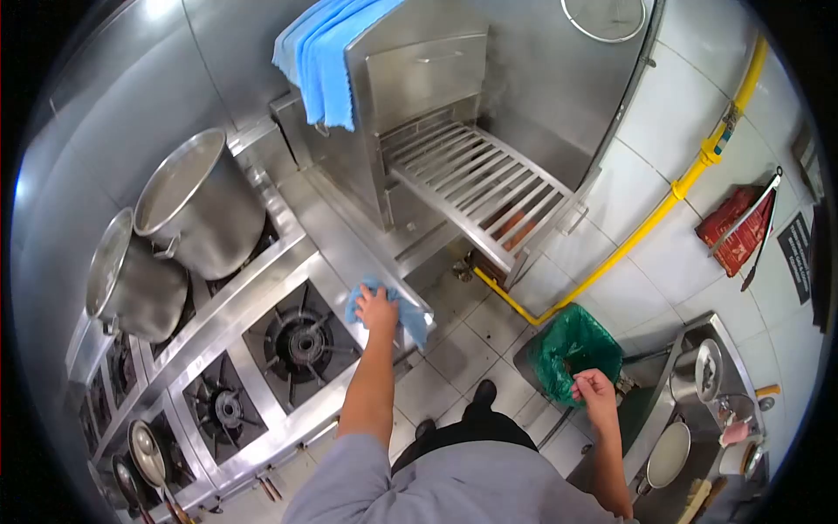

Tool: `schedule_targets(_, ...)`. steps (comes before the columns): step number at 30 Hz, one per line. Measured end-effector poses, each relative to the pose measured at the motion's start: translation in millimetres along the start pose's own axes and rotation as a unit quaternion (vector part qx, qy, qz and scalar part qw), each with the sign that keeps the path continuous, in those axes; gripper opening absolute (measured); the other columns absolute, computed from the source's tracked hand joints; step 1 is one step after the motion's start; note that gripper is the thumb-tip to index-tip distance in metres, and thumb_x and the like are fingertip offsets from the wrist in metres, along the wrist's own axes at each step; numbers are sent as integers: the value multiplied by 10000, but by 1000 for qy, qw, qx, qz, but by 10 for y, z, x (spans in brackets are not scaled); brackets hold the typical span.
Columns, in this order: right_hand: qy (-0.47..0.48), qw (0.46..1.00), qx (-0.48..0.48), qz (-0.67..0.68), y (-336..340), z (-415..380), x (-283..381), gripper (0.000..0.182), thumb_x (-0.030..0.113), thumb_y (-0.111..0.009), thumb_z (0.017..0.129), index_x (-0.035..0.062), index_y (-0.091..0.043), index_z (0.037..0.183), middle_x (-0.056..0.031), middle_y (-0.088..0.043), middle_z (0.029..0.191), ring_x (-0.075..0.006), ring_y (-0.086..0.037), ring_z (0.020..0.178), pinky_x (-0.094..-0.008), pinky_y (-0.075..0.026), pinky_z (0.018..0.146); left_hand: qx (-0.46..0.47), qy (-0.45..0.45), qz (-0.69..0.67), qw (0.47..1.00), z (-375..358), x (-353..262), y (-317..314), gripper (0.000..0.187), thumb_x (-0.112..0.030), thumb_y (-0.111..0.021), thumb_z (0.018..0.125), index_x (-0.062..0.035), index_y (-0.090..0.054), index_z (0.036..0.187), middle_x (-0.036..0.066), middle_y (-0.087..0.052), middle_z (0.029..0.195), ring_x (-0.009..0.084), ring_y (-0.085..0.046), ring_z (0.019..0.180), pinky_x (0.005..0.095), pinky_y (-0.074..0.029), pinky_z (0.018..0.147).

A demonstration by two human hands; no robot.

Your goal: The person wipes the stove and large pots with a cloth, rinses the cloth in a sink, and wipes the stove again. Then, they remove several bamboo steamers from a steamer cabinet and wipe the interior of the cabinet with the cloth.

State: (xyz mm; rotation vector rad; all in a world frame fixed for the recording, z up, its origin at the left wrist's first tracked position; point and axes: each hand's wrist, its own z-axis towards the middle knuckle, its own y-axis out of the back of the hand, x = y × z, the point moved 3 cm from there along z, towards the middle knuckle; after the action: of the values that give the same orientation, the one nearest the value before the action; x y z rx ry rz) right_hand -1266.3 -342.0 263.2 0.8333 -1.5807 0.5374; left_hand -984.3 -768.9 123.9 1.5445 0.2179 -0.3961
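Observation:
My left hand (376, 307) presses a crumpled blue cloth (412, 323) onto the steel edge of the stove (340, 249), right of the front burner (306, 345). Its fingers are bent over the cloth. Over a bin with a green liner (576, 349), my right hand (595, 389) hangs with its fingers curled together; whether anything small is between them I cannot make out. A larger blue towel (327, 52) drapes over the steel appliance behind the stove.
Two large steel pots (201, 210) stand at the back left, with pans (150, 454) at the lower left. A slatted rack (489, 179) juts out ahead. A yellow pipe (642, 240) runs along the tiled wall. Cookware fills the counter (650, 428) at right.

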Motion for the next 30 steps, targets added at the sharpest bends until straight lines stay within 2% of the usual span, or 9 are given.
schedule_targets(2, -2, 1000, 26, -14, -45, 315, 80, 65, 70, -541, 924, 28, -585, 948, -33, -602, 754, -91, -553, 652, -225, -462, 613, -40, -34, -20, 998, 252, 189, -142, 425, -218, -693, 755, -126, -574, 1152, 207, -431, 1312, 420, -422, 1173, 531, -369, 937)
schedule_targets(4, 3, 1000, 18, 9, 44, 671, 106, 65, 70, -541, 924, 27, -585, 946, -34, -601, 751, -91, -552, 647, -227, -462, 610, -151, 15, -298, 942, 471, 344, -54, 275, -64, -606, 761, -65, -572, 1034, 196, -502, 1171, 382, -475, 1060, 505, -377, 907)
schedule_targets(9, -13, 998, 24, 57, 185, 1715, 338, 85, 102, -554, 921, 32, -591, 952, -31, -599, 760, -90, -542, 649, -224, -447, 611, -333, -178, -297, 877, 495, -980, 1437, 354, -14, -534, 738, -32, -531, 1091, 240, -489, 1183, 411, -438, 1159, 443, -337, 1000)
schedule_targets(11, -12, 997, 58, 42, 187, 2171, 387, 89, 107, -553, 921, 32, -590, 951, -33, -601, 766, -94, -545, 653, -230, -452, 617, -334, -228, -264, 875, 719, -1613, 1710, 421, -45, -570, 727, -51, -527, 1145, 257, -457, 1265, 432, -401, 1211, 467, -304, 1042)
schedule_targets(13, -14, 996, 82, 32, 187, 2525, 401, 93, 111, -552, 921, 32, -589, 951, -34, -603, 772, -98, -549, 657, -235, -457, 623, -214, -256, -90, 938, 1048, -2178, 1788, 473, -180, -611, 790, -97, -513, 1245, 258, -407, 1351, 459, -353, 1261, 524, -268, 1065)
schedule_targets(16, -28, 991, 131, 25, 205, 2872, 379, 95, 111, -557, 918, 25, -585, 949, -38, -609, 782, -110, -563, 677, -247, -470, 640, -90, -220, 104, 966, 1656, -2465, 1320, 630, -460, -484, 909, -190, -307, 1449, 296, -292, 1437, 503, -229, 1340, 573, -196, 1093)
schedule_targets(25, -123, 960, 252, 25, 124, 2589, 318, 119, 106, -574, 914, 14, -596, 986, -38, -619, 804, -109, -595, 727, -246, -493, 677, -27, -329, -11, 944, 2468, -3830, 681, 534, -319, -503, 895, -188, -393, 1401, 292, -328, 1413, 455, -320, 1306, 522, -236, 1089)
schedule_targets(27, -129, 943, 306, 5, 30, 2478, 503, 135, 113, -578, 916, 16, -603, 1007, -38, -624, 811, -109, -605, 744, -244, -499, 692, -5, -423, -24, 906, 2418, -3950, 686, 496, -164, -537, 852, -194, -470, 1343, 299, -369, 1381, 457, -379, 1259, 468, -303, 1072)
schedule_targets(30, -112, 930, 350, 2, -18, 2432, 600, 149, 117, -580, 918, 16, -612, 1022, -44, -638, 827, -109, -610, 757, -247, -500, 703, 16, -466, -46, 883, 2158, -3678, 843, 519, -52, -541, 781, -196, -534, 1279, 276, -390, 1375, 421, -392, 1264, 448, -339, 1055)
